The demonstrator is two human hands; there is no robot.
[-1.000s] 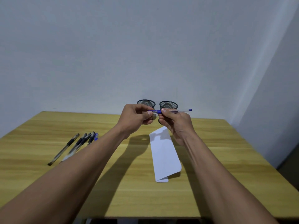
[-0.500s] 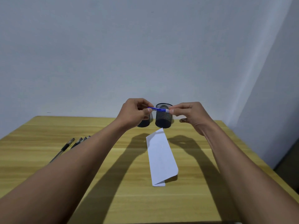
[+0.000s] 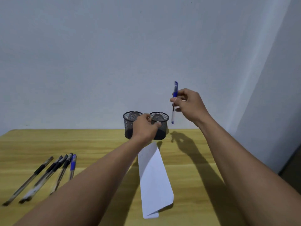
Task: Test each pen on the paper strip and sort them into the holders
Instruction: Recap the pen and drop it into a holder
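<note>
My right hand (image 3: 189, 106) pinches a blue pen (image 3: 175, 91) and holds it upright in the air, just right of and above the holders. Two black mesh holders stand side by side at the table's back: the left holder (image 3: 129, 118) and the right holder (image 3: 163, 123). My left hand (image 3: 145, 127) hovers in front of them with its fingers curled, and what it holds, if anything, is hidden. The white paper strip (image 3: 153, 176) lies on the table in front of the holders, its near end folded up.
Several pens (image 3: 48, 173) lie in a row at the left of the wooden table (image 3: 97, 144), one of them with a blue grip (image 3: 73, 165). A pale wall rises close behind the holders and along the right side.
The pen, held level between both hands, is now in my right hand alone, raised upright to the right. My left hand let go and dropped toward the holders.
</note>
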